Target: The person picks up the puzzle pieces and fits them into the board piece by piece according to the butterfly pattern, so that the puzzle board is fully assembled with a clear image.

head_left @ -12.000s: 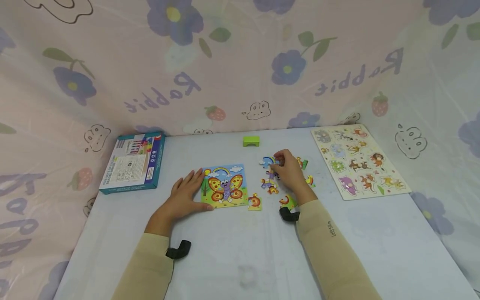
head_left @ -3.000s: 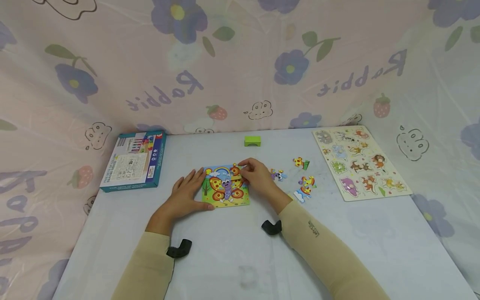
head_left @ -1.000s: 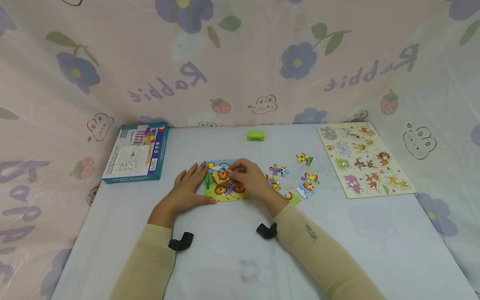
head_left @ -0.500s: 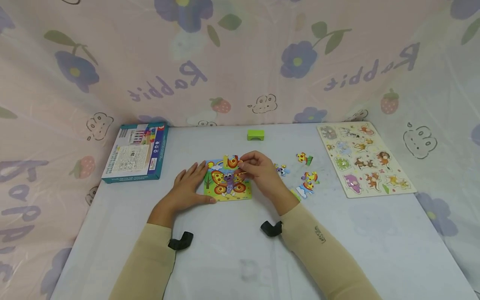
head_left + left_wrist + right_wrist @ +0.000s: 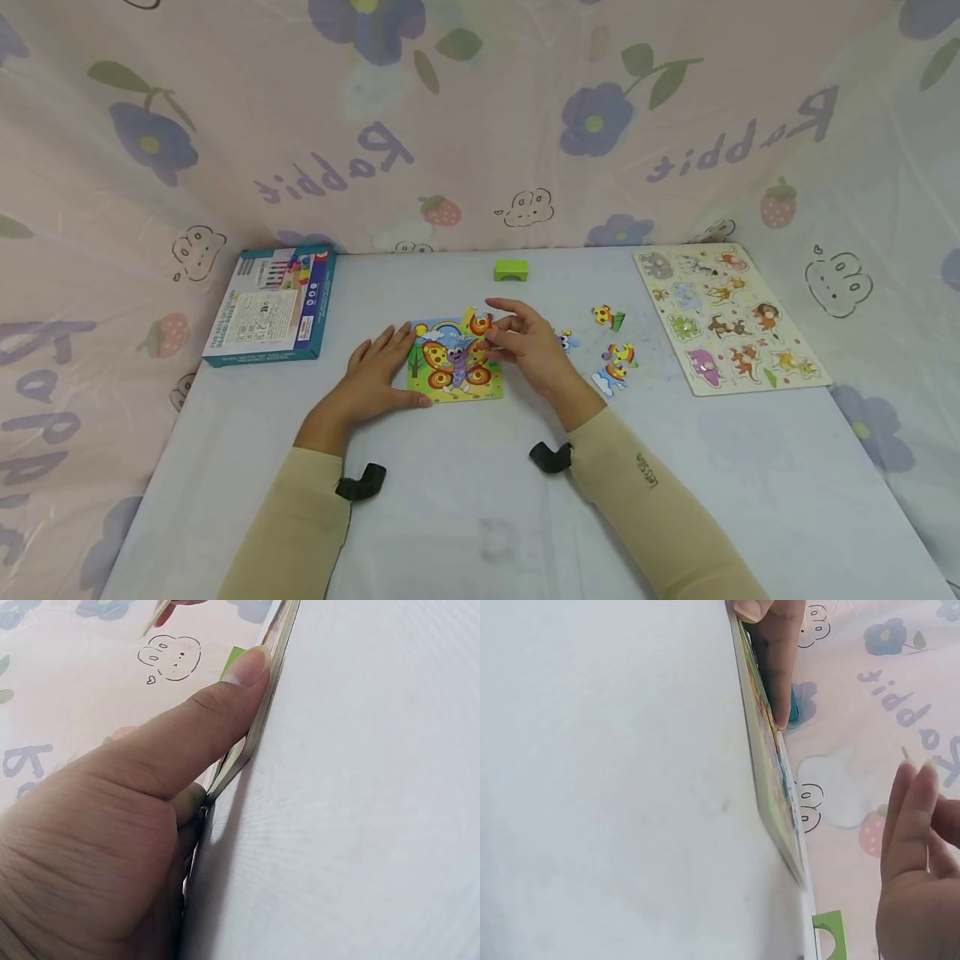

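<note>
A square butterfly puzzle board [image 5: 487, 392] lies flat in the middle of the table. My left hand [image 5: 375, 371] rests along its left side, fingers spread and fairly straight, with the thumb on the near edge; in the left wrist view that thumb [image 5: 202, 712] presses the board's rim. Above the board's far right corner, my right hand [image 5: 534, 346] pinches a yellow puzzle piece with an orange spiral [image 5: 480, 322] between thumb and fingers. The right wrist view shows the piece only as a thin edge [image 5: 905, 753] at the fingertips, raised off the board.
Several loose puzzle pieces [image 5: 621, 357] lie right of the board, some partly behind the right hand. A green arch block [image 5: 511, 270] stands at the back. An animal peg board [image 5: 757, 379] lies at the right, a teal-edged box [image 5: 262, 321] at the left. Patterned cloth hangs behind.
The right hand has carried the pinched puzzle piece from over the board's middle rightward to its far right corner. Over twelve seconds, the loose pieces have shifted. The left hand stays on the board.
</note>
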The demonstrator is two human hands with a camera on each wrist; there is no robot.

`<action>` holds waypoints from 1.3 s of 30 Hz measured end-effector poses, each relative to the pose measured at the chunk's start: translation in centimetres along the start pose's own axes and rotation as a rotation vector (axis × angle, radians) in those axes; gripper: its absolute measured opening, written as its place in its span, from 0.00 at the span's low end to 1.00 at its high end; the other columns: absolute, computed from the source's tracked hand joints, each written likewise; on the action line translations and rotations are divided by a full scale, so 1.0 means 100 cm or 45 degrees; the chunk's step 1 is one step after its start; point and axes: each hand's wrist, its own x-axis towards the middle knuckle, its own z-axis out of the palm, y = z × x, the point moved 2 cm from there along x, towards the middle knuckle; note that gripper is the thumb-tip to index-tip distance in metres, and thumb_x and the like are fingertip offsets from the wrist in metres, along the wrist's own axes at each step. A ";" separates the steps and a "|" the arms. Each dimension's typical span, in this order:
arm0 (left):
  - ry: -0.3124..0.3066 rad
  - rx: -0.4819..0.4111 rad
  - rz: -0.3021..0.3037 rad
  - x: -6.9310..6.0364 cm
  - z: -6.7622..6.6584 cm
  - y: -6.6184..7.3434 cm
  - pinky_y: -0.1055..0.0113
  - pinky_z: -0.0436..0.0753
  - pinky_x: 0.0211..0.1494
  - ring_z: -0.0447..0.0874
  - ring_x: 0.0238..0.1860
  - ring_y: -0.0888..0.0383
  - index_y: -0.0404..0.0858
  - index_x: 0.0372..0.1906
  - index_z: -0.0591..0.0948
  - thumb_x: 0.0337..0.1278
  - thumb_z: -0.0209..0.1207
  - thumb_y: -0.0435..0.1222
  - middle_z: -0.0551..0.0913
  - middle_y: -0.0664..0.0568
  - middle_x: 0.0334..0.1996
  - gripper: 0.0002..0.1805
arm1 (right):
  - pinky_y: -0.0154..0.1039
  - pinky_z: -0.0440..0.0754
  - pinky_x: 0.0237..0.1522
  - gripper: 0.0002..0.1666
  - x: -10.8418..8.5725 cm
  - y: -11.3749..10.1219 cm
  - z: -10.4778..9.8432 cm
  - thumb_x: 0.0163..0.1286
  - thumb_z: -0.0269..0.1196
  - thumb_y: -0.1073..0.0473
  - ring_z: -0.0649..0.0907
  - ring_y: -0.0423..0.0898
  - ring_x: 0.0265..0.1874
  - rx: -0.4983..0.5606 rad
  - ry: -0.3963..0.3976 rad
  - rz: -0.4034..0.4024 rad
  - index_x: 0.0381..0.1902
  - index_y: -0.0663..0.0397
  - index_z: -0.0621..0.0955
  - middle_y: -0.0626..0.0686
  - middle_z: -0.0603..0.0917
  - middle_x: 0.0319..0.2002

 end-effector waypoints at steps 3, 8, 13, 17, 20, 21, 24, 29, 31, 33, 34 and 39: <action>0.006 -0.010 0.002 0.000 0.001 -0.001 0.43 0.30 0.84 0.30 0.88 0.52 0.46 0.91 0.52 0.51 0.75 0.69 0.43 0.58 0.89 0.70 | 0.54 0.88 0.56 0.26 0.000 0.000 -0.002 0.82 0.62 0.71 0.85 0.72 0.56 -0.023 0.006 -0.009 0.74 0.60 0.78 0.60 0.81 0.47; 0.011 -0.021 0.006 -0.001 0.001 -0.001 0.42 0.30 0.84 0.30 0.88 0.52 0.46 0.91 0.52 0.51 0.75 0.69 0.43 0.58 0.89 0.70 | 0.48 0.91 0.50 0.17 -0.001 0.000 -0.003 0.81 0.62 0.72 0.89 0.67 0.52 -0.029 0.022 -0.004 0.64 0.62 0.78 0.59 0.81 0.45; 0.009 -0.009 0.003 -0.001 0.001 0.000 0.43 0.30 0.84 0.30 0.88 0.52 0.46 0.91 0.52 0.51 0.76 0.68 0.43 0.58 0.89 0.70 | 0.41 0.89 0.43 0.09 -0.001 0.002 -0.004 0.80 0.65 0.70 0.89 0.54 0.43 -0.061 0.054 0.012 0.52 0.61 0.77 0.56 0.86 0.42; 0.008 -0.007 -0.001 -0.001 0.001 0.001 0.43 0.30 0.84 0.30 0.88 0.52 0.46 0.91 0.52 0.51 0.76 0.67 0.43 0.58 0.89 0.69 | 0.39 0.81 0.38 0.10 -0.001 0.003 -0.004 0.78 0.67 0.68 0.85 0.49 0.38 -0.123 0.069 0.021 0.52 0.60 0.78 0.53 0.87 0.39; 0.007 -0.009 -0.006 -0.001 0.001 0.001 0.44 0.30 0.84 0.30 0.88 0.52 0.46 0.91 0.52 0.51 0.76 0.67 0.43 0.58 0.89 0.69 | 0.39 0.80 0.38 0.19 -0.001 0.003 -0.004 0.79 0.67 0.68 0.83 0.50 0.37 -0.129 0.052 0.015 0.64 0.61 0.78 0.52 0.86 0.39; 0.006 -0.009 -0.008 -0.002 0.001 0.001 0.43 0.30 0.84 0.30 0.88 0.52 0.47 0.91 0.52 0.51 0.76 0.68 0.43 0.58 0.89 0.70 | 0.39 0.82 0.39 0.23 -0.001 0.003 -0.005 0.80 0.67 0.68 0.83 0.50 0.38 -0.119 0.042 0.009 0.69 0.61 0.77 0.53 0.85 0.39; 0.007 -0.014 -0.008 -0.002 0.002 0.000 0.44 0.29 0.84 0.30 0.88 0.52 0.47 0.91 0.52 0.51 0.76 0.68 0.43 0.59 0.89 0.70 | 0.39 0.87 0.44 0.33 -0.002 0.003 -0.005 0.80 0.66 0.70 0.84 0.54 0.40 -0.092 0.019 0.002 0.79 0.55 0.75 0.54 0.83 0.40; 0.008 -0.017 0.000 -0.001 0.002 -0.001 0.43 0.30 0.84 0.29 0.88 0.53 0.48 0.91 0.52 0.51 0.75 0.69 0.42 0.59 0.89 0.69 | 0.42 0.88 0.50 0.22 -0.002 0.003 -0.005 0.79 0.66 0.69 0.86 0.53 0.44 -0.103 0.019 0.005 0.69 0.58 0.82 0.55 0.83 0.42; 0.007 -0.015 -0.002 0.000 0.002 -0.001 0.43 0.30 0.84 0.29 0.88 0.53 0.48 0.91 0.51 0.51 0.75 0.69 0.42 0.59 0.89 0.69 | 0.42 0.86 0.49 0.16 -0.002 0.004 -0.005 0.79 0.66 0.69 0.85 0.50 0.43 -0.125 0.029 -0.002 0.62 0.61 0.81 0.55 0.83 0.41; 0.005 -0.014 -0.005 0.000 0.001 -0.001 0.43 0.30 0.84 0.29 0.88 0.53 0.48 0.91 0.51 0.51 0.75 0.69 0.42 0.59 0.89 0.70 | 0.41 0.82 0.45 0.13 -0.001 0.004 -0.005 0.79 0.66 0.68 0.83 0.48 0.40 -0.147 0.044 -0.006 0.57 0.61 0.80 0.54 0.83 0.38; 0.005 -0.015 -0.007 0.000 0.001 -0.001 0.43 0.30 0.84 0.29 0.88 0.53 0.48 0.91 0.51 0.51 0.75 0.69 0.42 0.59 0.89 0.70 | 0.41 0.81 0.43 0.13 -0.001 0.005 -0.005 0.78 0.66 0.69 0.82 0.48 0.39 -0.152 0.047 -0.010 0.57 0.61 0.80 0.53 0.82 0.37; 0.004 -0.019 -0.014 0.000 0.000 0.001 0.44 0.29 0.84 0.29 0.88 0.53 0.48 0.91 0.52 0.52 0.75 0.68 0.42 0.59 0.89 0.69 | 0.38 0.86 0.43 0.28 0.000 0.004 -0.005 0.78 0.67 0.70 0.83 0.49 0.37 -0.141 0.025 0.002 0.73 0.61 0.79 0.55 0.80 0.41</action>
